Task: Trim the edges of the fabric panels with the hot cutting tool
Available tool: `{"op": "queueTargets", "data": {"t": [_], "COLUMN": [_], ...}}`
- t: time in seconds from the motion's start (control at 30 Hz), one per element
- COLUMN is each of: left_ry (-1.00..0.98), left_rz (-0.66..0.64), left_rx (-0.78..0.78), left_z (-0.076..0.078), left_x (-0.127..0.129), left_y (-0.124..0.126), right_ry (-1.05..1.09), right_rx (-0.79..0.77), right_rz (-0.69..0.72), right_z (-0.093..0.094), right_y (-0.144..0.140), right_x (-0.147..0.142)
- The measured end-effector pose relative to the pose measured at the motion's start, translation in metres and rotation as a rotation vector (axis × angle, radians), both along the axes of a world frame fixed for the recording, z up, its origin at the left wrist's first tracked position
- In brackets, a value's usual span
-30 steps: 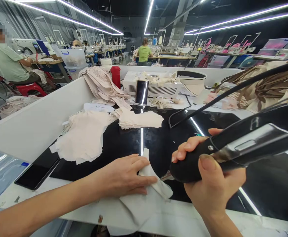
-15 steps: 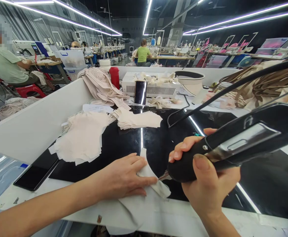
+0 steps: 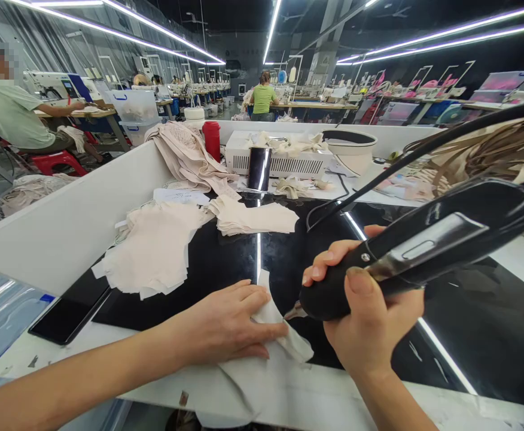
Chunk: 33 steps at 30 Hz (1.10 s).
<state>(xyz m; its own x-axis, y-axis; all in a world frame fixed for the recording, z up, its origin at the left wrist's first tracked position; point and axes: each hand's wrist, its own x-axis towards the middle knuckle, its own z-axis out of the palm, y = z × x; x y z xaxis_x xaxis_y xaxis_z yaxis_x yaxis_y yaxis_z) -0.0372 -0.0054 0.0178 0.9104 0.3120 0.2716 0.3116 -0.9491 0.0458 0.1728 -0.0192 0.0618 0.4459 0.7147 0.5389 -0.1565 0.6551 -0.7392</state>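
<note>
Single head-mounted view: it looks forward and down, close over the black worktop (image 3: 226, 263) near the wearer, with the factory hall visible beyond.

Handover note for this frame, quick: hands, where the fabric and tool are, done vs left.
Left hand: flat on the pale fabric piece, pinning it to the black glass worktop.
Right hand: gripping the black cutting tool, its metal tip at the fabric's right edge.
Done: stacks of cut pieces lie at left on the worktop.
Left: the pinned piece is under the tip, not yet set aside. How far along it is cannot be told.
</note>
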Motion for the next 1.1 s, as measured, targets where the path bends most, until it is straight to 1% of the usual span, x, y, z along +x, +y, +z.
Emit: {"op": "queueTargets", "data": {"t": [0.17,0.37,0.57,0.73,0.87,1.1], "left_ry": [-0.005,-0.044,-0.094,-0.110,-0.119,-0.137], "left_rz": [0.006,0.006,-0.001,0.020,0.037,0.075], "left_rx": [-0.012,-0.025,-0.033,-0.023,-0.040,-0.052], "left_z": [0.000,-0.003,-0.006,-0.011,-0.015,-0.015], "left_x": [0.000,0.001,0.002,0.003,0.002,0.002], "left_y": [-0.002,-0.002,-0.002,-0.002,-0.003,-0.005], "right_ry": [-0.016,0.073,0.020,0.060,0.016,-0.003], "right_rx": [-0.019,-0.019,-0.030,-0.004,0.027,0.004], "right_rz": [0.011,0.004,0.040,0.010,0.036,0.034], "right_z": [-0.001,0.002,-0.001,0.003,0.002,0.000], "right_y": [0.002,0.009,0.014,0.021,0.025,0.027], "right_x": [-0.002,-0.006,-0.009,-0.010,-0.012,-0.012]}}
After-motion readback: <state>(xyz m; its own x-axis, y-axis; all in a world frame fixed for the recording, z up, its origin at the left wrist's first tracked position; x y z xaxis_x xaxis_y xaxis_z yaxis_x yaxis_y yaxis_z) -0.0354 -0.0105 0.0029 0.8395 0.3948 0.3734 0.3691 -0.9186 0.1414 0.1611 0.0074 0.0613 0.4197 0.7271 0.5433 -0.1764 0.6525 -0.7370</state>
